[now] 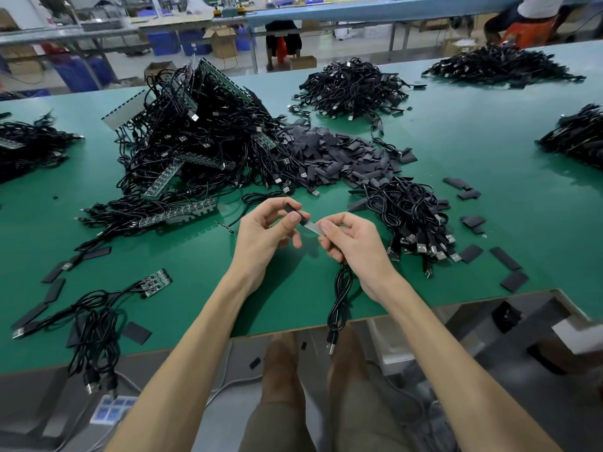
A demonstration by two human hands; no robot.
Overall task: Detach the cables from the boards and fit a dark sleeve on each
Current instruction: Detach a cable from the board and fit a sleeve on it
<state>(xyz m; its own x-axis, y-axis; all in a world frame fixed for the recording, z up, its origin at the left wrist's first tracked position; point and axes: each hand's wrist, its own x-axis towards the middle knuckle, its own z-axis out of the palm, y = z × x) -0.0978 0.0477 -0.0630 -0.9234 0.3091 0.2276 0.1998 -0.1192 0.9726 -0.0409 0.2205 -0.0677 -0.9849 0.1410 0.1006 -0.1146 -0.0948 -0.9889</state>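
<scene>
Left grip [266, 233] pinches a dark sleeve [293, 211]. Right grip [355, 247] holds the cable [341, 295] by its pale end, touching the sleeve, above the green surface [202, 256].

A single wide-angle view from the person's head, facing forward and steeply down. It sits close above the left hand [264, 231] and right hand [357, 247], near the front edge of the green surface [463, 148].
</scene>
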